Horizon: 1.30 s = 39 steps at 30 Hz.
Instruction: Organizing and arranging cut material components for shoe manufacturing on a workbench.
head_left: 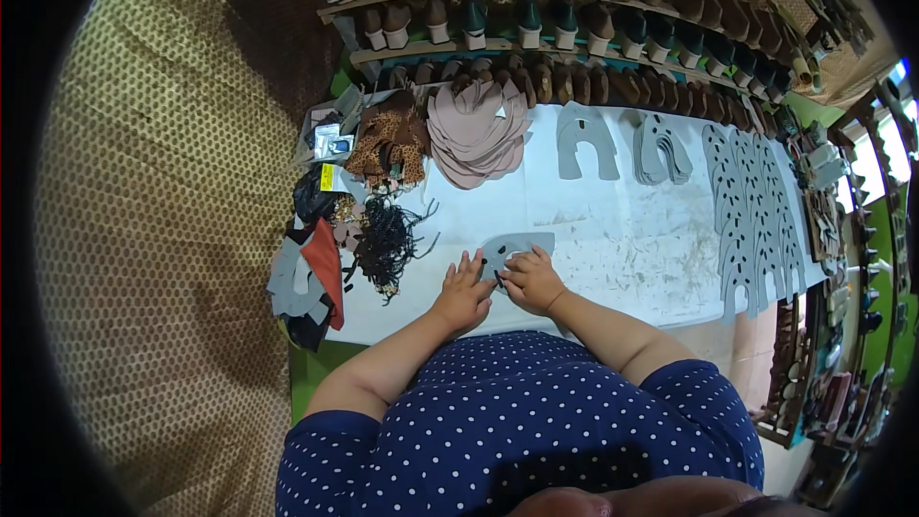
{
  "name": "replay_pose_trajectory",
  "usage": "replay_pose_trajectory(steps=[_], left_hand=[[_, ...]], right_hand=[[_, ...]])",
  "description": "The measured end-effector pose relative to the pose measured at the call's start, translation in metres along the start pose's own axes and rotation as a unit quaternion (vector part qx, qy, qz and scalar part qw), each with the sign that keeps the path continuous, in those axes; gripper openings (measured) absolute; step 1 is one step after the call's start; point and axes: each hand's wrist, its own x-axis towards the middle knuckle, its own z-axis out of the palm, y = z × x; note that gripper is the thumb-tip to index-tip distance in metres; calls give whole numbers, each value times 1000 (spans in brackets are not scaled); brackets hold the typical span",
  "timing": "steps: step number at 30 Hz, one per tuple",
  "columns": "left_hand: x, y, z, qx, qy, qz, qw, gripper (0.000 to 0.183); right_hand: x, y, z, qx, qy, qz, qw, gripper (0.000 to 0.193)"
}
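Note:
A grey cut shoe-upper piece (525, 241) with small dark holes lies curved on the white table in front of me. My left hand (463, 293) rests at its left edge, fingers spread and fairly flat. From the right, my right hand (532, 280) lies over the piece, its fingers bent inward. At those fingertips is a short black strip (498, 279), which seems pinched there. The thumb's grip and the underside of the piece are hidden.
Left on the table (613, 230) are a tangle of black strips (383, 244), leopard-print pieces (391, 144), stacked pink pieces (479, 129) and grey and red scraps (324, 263). Grey uppers lie behind (661, 155) and in rows at right (751, 220). Shoe racks (498, 43) stand beyond.

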Motion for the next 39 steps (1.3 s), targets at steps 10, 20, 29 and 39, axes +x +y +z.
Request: replay_pose_trajectory(steps=[10, 20, 29, 39], left_hand=[[3, 1, 3, 14, 5, -8, 1000, 44], [1, -2, 7, 3, 49, 2, 999, 38], [6, -3, 6, 2, 48, -3, 999, 39], [39, 11, -32, -81, 16, -205, 975, 41]], right_hand=[[-1, 0, -2, 1, 5, -10, 1000, 26], [-1, 3, -3, 14, 15, -64, 998, 28], [1, 2, 0, -7, -7, -35, 999, 28], [7, -5, -4, -53, -45, -1, 998, 27]])
